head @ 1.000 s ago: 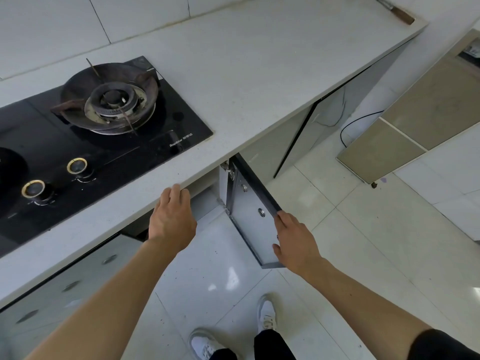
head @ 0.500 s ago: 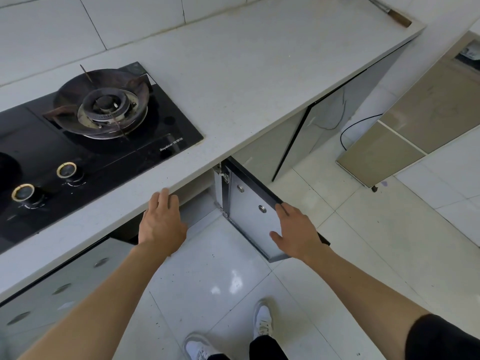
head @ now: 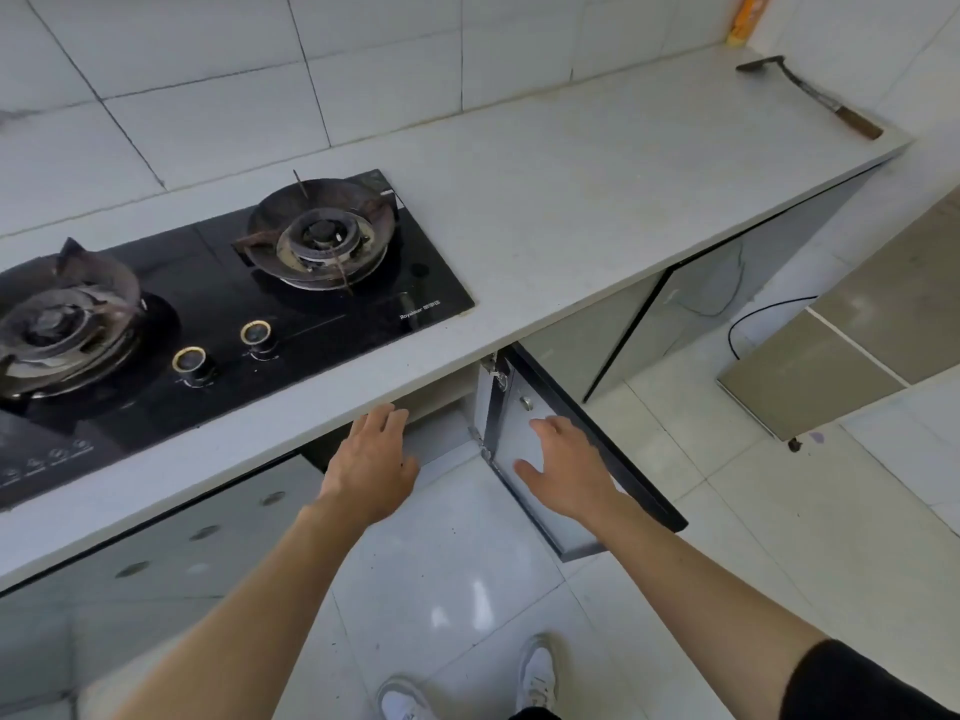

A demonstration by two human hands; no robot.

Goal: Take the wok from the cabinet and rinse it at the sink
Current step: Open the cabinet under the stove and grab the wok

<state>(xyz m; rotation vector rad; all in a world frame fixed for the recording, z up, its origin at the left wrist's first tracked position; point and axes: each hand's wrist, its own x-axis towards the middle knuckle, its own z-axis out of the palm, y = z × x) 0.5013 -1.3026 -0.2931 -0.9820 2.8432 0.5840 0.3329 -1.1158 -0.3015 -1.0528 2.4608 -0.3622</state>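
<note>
Reaching stage, cabinet door (head: pixel 524 459) swung open at lower centre. Left hand (head: pixel 371 467) and right hand (head: pixel 569 472) both empty, fingers spread, heading under the countertop (head: pixel 571 210). Wok hidden, presumably inside. Next: probably stooping lower to find and grip it

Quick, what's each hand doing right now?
Left hand: open, empty, reaching under the countertop.
Right hand: open, empty, by the cabinet door.
</note>
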